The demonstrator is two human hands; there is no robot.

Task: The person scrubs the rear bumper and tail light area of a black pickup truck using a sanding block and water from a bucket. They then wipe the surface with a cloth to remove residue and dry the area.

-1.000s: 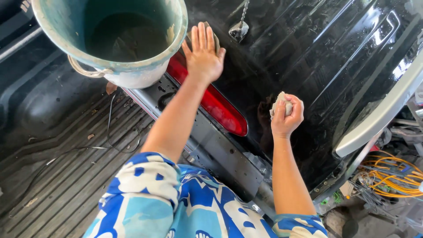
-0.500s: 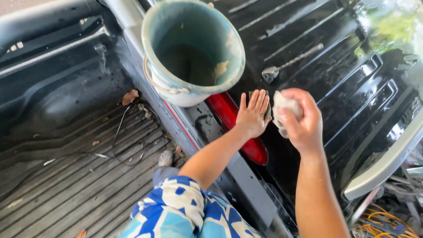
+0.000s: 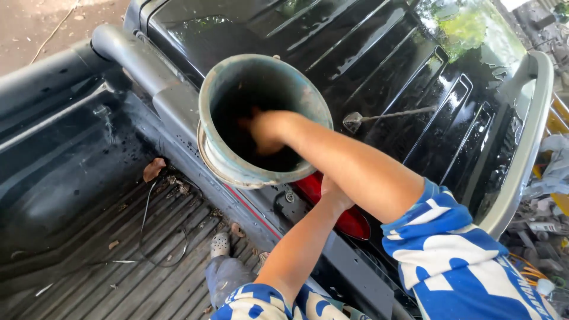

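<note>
Broadly, a black pickup truck point(image 3: 379, 53) fills the view, its ribbed bed point(image 3: 89, 237) to the left and its glossy lowered tailgate point(image 3: 415, 89) stretching to the right, edged by a grey bumper point(image 3: 521, 148). On the top edge of the tailgate, near the bed, sits a worn teal bucket point(image 3: 225, 160), tilted slightly toward the camera, dark inside. The person wears a blue and white patterned shirt point(image 3: 462, 261) with short sleeves. Their right arm crosses over the bucket's rim, and the right hand point(image 3: 264, 131) is down inside it, blurred and shadowed; whether it grips anything cannot be told. The left hand point(image 3: 333, 192) presses against the tailgate just below the bucket, beside a red tail light point(image 3: 349, 220); its fingers are mostly hidden behind the right arm, so its spread is unclear. A thin cable point(image 3: 160, 237) loops across the bed floor, with a dry leaf point(image 3: 153, 169) near the wall, and a pale clog point(image 3: 220, 243) shows below.
</note>
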